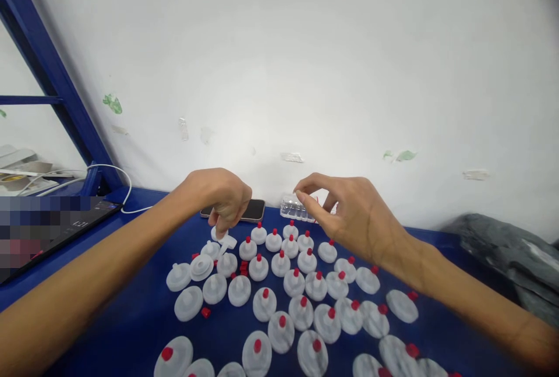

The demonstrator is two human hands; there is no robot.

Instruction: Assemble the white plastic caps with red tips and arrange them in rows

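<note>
My left hand is closed, fingers pointing down, at a white round cap behind the left group of caps. Several of those have bare stems, like this white cap. Loose red tips lie among them. My right hand is raised over the back right, thumb and index finger nearly together; whether anything small is between them cannot be made out. Below it, many white discs carry red tips, such as this disc.
A phone and a clear plastic box lie against the wall on the blue table. At left are a tablet, a white cable and a blue frame. Dark grey fabric lies at right.
</note>
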